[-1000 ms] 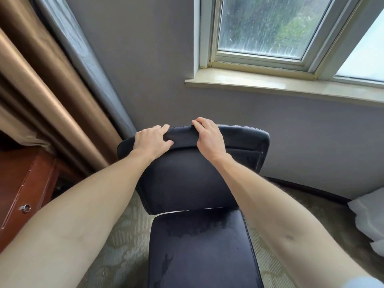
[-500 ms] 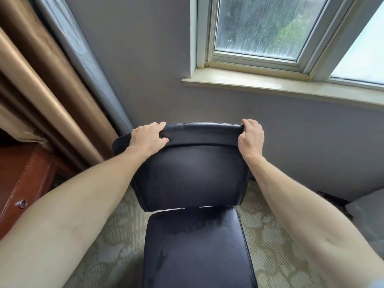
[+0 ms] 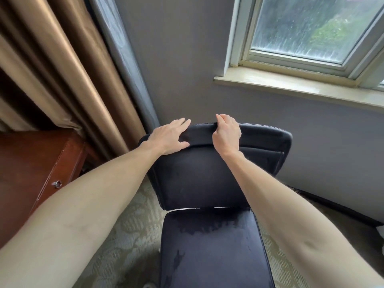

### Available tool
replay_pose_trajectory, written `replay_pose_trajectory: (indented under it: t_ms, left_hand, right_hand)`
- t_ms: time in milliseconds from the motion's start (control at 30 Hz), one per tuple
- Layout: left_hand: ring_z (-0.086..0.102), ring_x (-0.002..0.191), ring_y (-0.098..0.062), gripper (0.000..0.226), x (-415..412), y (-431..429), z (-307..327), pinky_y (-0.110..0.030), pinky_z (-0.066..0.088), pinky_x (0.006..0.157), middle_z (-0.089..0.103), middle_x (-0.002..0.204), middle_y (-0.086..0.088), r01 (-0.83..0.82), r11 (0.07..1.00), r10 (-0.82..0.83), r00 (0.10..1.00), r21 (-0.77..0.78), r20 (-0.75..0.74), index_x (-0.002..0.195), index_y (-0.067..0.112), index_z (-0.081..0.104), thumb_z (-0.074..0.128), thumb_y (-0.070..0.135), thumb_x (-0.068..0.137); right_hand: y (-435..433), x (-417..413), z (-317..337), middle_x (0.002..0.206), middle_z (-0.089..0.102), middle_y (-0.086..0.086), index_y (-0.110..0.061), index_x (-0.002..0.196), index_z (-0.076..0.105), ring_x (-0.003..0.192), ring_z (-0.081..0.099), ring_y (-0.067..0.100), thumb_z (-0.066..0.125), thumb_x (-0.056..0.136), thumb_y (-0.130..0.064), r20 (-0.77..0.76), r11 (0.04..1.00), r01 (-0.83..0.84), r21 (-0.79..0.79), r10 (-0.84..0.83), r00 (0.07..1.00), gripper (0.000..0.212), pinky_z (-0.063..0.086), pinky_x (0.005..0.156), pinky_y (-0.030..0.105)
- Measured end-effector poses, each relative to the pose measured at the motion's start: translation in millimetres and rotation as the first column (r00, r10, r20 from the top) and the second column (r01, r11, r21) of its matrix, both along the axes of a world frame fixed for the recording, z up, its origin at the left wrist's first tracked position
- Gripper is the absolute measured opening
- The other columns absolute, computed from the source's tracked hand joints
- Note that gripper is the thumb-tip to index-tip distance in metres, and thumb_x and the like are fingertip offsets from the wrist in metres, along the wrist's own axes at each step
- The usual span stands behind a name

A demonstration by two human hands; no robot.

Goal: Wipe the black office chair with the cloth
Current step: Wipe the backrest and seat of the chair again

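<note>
chair (image 3: 212, 250) faces camera; left hand (image 3: 169, 136) fingers flat on backrest (image 3: 199, 179) top, right hand (image 3: 225, 135) fingers curled over it.

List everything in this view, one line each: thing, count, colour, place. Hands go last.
chair: one, black, centre, backrest toward the wall, darker blotches on the seat
curtain: one, bronze-brown, upper left
drape: one, grey, between the curtain and the wall
wall: one, grey, behind the chair
window: one, pale frame, streaked glass, upper right
sill: one, cream, under the window
cabinet: one, reddish wood with a metal pull, left
carpet: one, patterned beige-green, under the chair
pale scrap: one, whitish, on the chair's top edge; cannot tell whether it is a cloth
left hand: one, lies flat on the backrest's top, left part
right hand: one, fingers curled over the backrest's top edge, near its middle
</note>
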State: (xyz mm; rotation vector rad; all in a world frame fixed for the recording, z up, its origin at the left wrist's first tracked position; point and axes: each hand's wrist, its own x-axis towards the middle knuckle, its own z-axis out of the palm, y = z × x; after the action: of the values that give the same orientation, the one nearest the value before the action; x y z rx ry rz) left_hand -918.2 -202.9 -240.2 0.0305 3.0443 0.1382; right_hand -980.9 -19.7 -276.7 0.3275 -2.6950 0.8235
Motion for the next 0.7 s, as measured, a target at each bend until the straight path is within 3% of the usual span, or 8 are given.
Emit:
replay_pose_trajectory:
  t_ms: [100,200,333,400,500,700]
  left_hand:
    - [0.006,0.150,-0.017,0.084,8.8,-20.5,-3.9,-0.034,0.015,0.118,0.003,0.164,0.000,0.040,0.999,-0.040,0.999,-0.020,0.024,0.156,0.029,0.003,0.054,0.049,0.092]
    - [0.007,0.150,-0.018,0.087,10.3,-28.8,-8.1,-0.037,0.015,0.118,0.004,0.164,0.000,0.029,1.000,-0.029,0.999,0.011,0.039,0.156,0.031,0.002,0.054,0.055,0.090]
    - [0.007,0.150,-0.014,0.079,8.5,-22.9,-3.9,-0.043,0.008,0.121,0.005,0.164,0.001,0.029,0.995,-0.029,1.000,0.097,-0.003,0.156,0.030,0.008,0.048,0.052,0.091]
    - [0.011,0.149,-0.012,0.074,6.2,-10.4,-0.3,-0.043,0.008,0.121,0.008,0.164,0.001,0.043,0.983,-0.027,0.995,0.176,-0.093,0.156,0.028,0.013,0.047,0.047,0.093]
    - [0.016,0.148,-0.012,0.067,-2.0,16.0,5.1,-0.043,0.011,0.120,0.012,0.163,0.002,0.094,0.967,-0.051,0.982,0.236,-0.183,0.156,0.027,0.017,0.042,0.048,0.097]
    - [0.014,0.148,-0.015,0.064,-27.0,63.4,1.6,-0.043,0.017,0.117,0.016,0.162,-0.001,0.114,0.972,-0.086,0.987,0.204,-0.139,0.155,0.022,0.020,0.035,0.052,0.100]
  right_hand:
    - [-27.2,12.0,2.2,0.132,0.056,0.009,-0.005,0.137,0.049,0.124,0.047,0.031,0.042,0.087,-0.001,-0.031,0.998,-0.062,0.024,0.063,0.998,0.050,0.034,0.101,0.037]
    - [-53.0,23.6,8.0,0.132,0.054,0.011,-0.004,0.147,0.030,0.124,0.046,0.029,0.048,0.080,-0.007,0.057,0.976,-0.216,-0.021,0.217,0.975,0.069,0.037,0.104,0.038]
    - [-44.4,25.9,20.4,0.143,0.044,0.010,-0.004,0.151,0.018,0.135,0.034,0.023,0.048,0.073,-0.001,0.138,0.928,-0.370,-0.037,0.372,0.918,0.084,0.019,0.115,0.034]
    - [-24.0,22.2,20.3,0.155,0.028,0.007,-0.009,0.152,0.018,0.144,0.019,0.018,0.050,0.075,-0.003,0.129,0.933,-0.357,0.032,0.351,0.928,0.084,0.008,0.118,0.036]
    - [5.3,14.5,13.0,0.159,0.019,0.005,-0.013,0.152,0.019,0.148,0.009,0.017,0.054,0.079,-0.014,0.121,0.946,-0.303,0.113,0.290,0.949,0.081,0.004,0.119,0.039]
    - [34.8,9.4,-7.6,0.156,0.028,0.004,-0.011,0.150,0.028,0.146,0.016,0.018,0.053,0.091,-0.045,0.028,0.926,-0.173,0.336,0.174,0.984,0.072,0.006,0.116,0.038]
